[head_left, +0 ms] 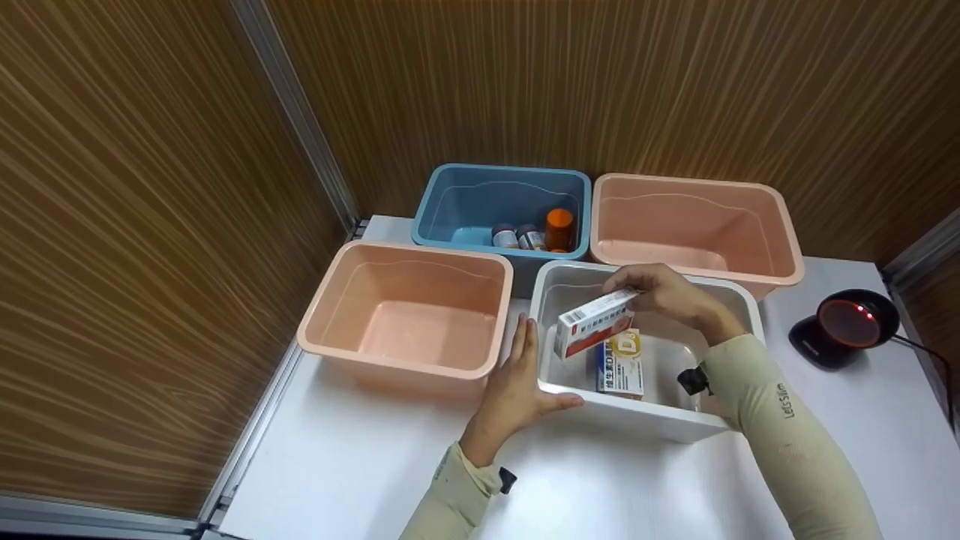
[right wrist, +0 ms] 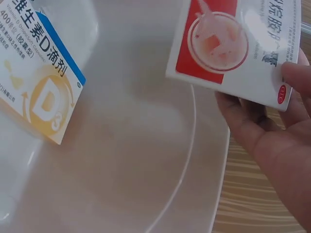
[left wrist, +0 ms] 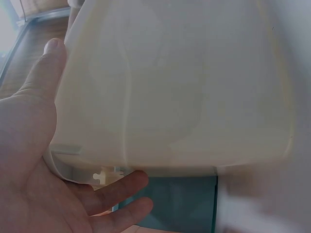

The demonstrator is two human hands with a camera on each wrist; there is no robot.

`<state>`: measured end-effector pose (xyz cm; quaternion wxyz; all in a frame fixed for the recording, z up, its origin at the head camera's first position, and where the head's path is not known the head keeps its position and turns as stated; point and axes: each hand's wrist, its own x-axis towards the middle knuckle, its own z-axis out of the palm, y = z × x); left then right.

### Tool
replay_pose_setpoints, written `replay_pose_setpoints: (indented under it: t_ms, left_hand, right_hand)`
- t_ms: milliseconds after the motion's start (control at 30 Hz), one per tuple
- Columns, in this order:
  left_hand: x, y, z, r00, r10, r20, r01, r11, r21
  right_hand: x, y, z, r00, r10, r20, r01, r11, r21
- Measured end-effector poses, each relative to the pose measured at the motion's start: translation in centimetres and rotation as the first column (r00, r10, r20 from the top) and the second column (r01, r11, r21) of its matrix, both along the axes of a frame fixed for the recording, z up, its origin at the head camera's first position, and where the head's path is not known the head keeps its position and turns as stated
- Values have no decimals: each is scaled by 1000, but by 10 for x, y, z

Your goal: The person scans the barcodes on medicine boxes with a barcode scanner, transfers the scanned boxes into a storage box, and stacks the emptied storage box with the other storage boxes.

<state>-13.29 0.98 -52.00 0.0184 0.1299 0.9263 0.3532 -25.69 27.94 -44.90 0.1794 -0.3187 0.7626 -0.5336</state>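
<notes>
My right hand [head_left: 664, 294] pinches one end of a red and white medicine box [head_left: 598, 324] above the white bin [head_left: 652, 409]. In the right wrist view, the thumb lies on the face of that medicine box [right wrist: 223, 46] and the fingers are beneath it. A vitamin D box [head_left: 621, 366], white with yellow and blue, sits inside the white bin; it also shows in the right wrist view [right wrist: 39, 73]. My left hand [head_left: 514, 397] rests at the white bin's near left corner, fingers extended along its side and thumb over the front rim.
A pink bin [head_left: 405, 369] stands left of the white bin. Behind are a blue bin [head_left: 480, 171] holding several bottles [head_left: 559, 229] and another pink bin [head_left: 697, 184]. A black scanner [head_left: 847, 326] with a cable sits to the right. Wood-patterned panels [head_left: 480, 90] enclose the table.
</notes>
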Motion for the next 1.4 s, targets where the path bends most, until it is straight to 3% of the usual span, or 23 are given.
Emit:
replay_pose_setpoints:
  t_ms: [367, 533, 767, 867, 967, 1033, 1167, 1400]
  left_hand:
    - [1, 0, -1, 1000, -5, 7, 5, 1000, 18]
    - [0, -1, -1, 1000, -12, -10, 12, 1000, 22]
    - [0, -1, -2, 999, -7, -45, 7, 1000, 12]
    - [1, 0, -2, 999, 3, -47, -2, 1000, 15]
    - [1, -1, -3, 999, 12, -35, -11, 1000, 18]
    - [1, -1, -2, 999, 16, -34, -15, 1000, 17]
    - [0, -1, -3, 999, 18, -51, -18, 1000, 4]
    - [0, 1, -3, 997, 8, -72, -10, 1000, -20]
  right_hand:
    - [10, 13, 22, 998, -53, -36, 50, 997, -59]
    - [16, 21, 29, 988, -147, -51, 144, 989, -42]
    - [24, 34, 37, 959, -270, 87, 279, 954, -111]
    - [27, 39, 41, 942, -276, 189, 313, 927, -206]
    - [28, 43, 42, 923, -251, 291, 344, 876, -338]
    - [30, 48, 44, 914, -256, 316, 372, 840, -396]
    - [35, 61, 46, 894, -304, 330, 434, 774, -462]
    - [51, 95, 45, 890, -341, 303, 455, 718, -526]
